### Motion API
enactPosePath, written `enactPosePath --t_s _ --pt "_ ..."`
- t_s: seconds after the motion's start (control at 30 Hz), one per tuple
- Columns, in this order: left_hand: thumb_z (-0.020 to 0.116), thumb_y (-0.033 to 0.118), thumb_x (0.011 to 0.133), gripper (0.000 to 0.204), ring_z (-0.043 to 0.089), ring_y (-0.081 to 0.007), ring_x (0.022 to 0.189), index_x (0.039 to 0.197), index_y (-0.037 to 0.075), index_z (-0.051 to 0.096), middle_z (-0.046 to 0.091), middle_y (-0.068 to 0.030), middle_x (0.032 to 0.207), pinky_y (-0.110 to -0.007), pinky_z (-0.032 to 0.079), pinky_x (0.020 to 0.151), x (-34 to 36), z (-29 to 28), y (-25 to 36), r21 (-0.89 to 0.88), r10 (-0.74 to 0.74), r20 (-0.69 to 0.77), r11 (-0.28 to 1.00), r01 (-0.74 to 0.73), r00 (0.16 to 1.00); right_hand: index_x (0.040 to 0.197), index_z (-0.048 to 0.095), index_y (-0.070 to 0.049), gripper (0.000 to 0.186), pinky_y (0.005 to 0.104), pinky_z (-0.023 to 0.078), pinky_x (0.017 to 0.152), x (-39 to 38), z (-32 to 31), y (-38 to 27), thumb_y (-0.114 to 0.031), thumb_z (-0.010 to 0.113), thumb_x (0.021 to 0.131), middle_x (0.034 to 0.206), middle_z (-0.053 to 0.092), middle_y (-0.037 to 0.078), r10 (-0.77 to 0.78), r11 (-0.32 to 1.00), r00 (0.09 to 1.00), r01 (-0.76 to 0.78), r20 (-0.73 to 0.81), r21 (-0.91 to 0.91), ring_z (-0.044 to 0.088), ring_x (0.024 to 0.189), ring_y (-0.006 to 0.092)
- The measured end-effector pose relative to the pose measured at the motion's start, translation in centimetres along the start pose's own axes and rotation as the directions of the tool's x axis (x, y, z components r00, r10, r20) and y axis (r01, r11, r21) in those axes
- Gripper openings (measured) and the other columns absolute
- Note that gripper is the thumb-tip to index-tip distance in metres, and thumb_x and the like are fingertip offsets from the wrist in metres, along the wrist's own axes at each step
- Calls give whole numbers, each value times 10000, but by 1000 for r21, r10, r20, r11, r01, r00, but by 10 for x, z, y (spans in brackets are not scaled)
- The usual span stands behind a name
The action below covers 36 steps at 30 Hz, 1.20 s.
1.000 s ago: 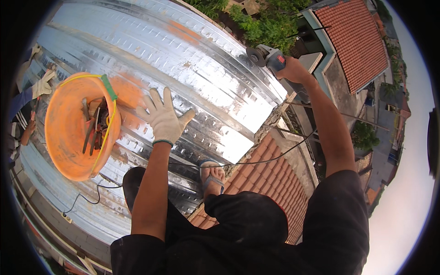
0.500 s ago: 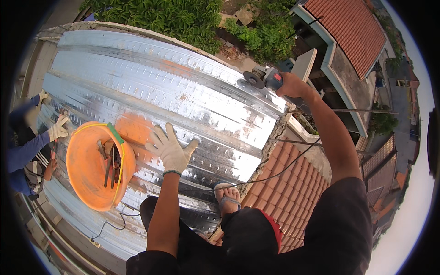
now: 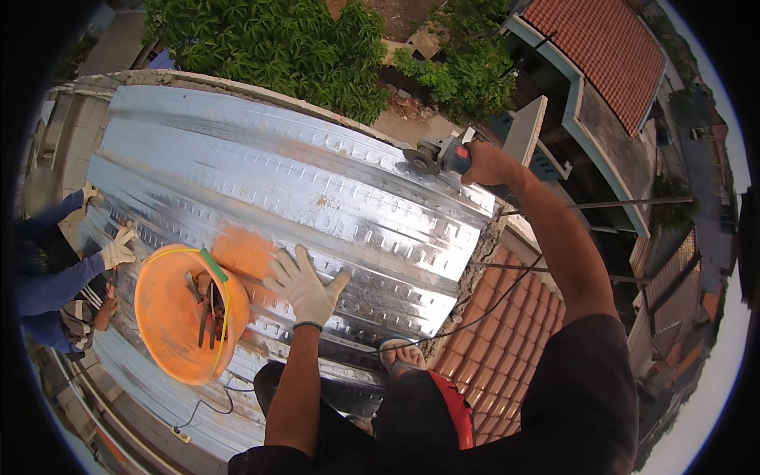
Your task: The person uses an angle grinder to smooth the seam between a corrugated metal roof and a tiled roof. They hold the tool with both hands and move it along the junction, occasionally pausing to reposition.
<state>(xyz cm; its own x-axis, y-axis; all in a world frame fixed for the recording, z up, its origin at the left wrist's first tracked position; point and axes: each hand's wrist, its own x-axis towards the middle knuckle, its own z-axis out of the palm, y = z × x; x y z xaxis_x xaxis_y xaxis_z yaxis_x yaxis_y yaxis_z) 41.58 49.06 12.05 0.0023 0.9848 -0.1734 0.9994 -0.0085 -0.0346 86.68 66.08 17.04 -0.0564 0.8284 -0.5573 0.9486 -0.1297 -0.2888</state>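
In my bare right hand [image 3: 489, 165] is an angle grinder [image 3: 455, 155], gripped by its body. Its dark disc [image 3: 421, 161] is at the far right edge of the shiny ribbed metal sheet [image 3: 317, 198]. My left hand [image 3: 305, 291], in a pale work glove, is open with fingers spread over the sheet's ribs. Whether it presses on the metal, I cannot tell. Just left of it stands an orange bucket [image 3: 162, 313] with a green and yellow handle and several hand tools [image 3: 210, 313] inside.
A co-worker's gloved hand [image 3: 119, 247] is at the sheet's left end. A cable [image 3: 507, 297] runs past my foot [image 3: 402, 355], beside the sheet's broken concrete edge [image 3: 467, 289]. Red-brown roof tiles [image 3: 499, 324] slope away at right. Trees [image 3: 269, 55] grow beyond the far edge.
The whole view has shifted, so the bucket and sheet appear lower. The grinder has moved slightly left along the sheet's far edge. My left hand stays spread over the ribs.
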Motion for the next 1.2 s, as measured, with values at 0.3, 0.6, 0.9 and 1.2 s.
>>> enactPosePath --t_s 0.3,0.6,0.9,1.2 --pt "789 813 768 1244 292 -513 1530 1636 17 388 348 -348 1648 -734 142 1200 3 -11 -5 -65 -18 79 998 23 997 1070 738 72 542 444 582 803 -42 4 17 -193 861 614 912 770 202 70 948 984 -15 -164 318 749 834 330" --pt "721 796 851 1245 229 -542 1575 1681 -23 286 277 -383 1708 -756 100 1227 -2 12 -8 -74 5 100 997 3 995 1024 723 121 536 430 568 759 -74 2 5 -253 851 662 848 745 195 135 916 989 -104 -55 387 712 772 299" --pt "758 790 820 1233 285 -503 1545 1680 23 323 305 -362 1694 -727 193 1173 0 6 -3 -69 38 62 997 -33 997 1058 737 108 596 436 584 775 -103 -41 8 -286 866 630 923 764 235 194 956 980 -198 42 215 752 849 339" --pt "797 759 801 1162 324 -496 1521 1639 61 398 363 -328 1656 -740 214 1146 -2 3 -9 -132 31 -1 991 -31 1000 1201 751 38 674 499 612 900 -132 -22 29 -278 872 618 1072 798 254 272 922 955 -223 120 -317 781 1002 425"
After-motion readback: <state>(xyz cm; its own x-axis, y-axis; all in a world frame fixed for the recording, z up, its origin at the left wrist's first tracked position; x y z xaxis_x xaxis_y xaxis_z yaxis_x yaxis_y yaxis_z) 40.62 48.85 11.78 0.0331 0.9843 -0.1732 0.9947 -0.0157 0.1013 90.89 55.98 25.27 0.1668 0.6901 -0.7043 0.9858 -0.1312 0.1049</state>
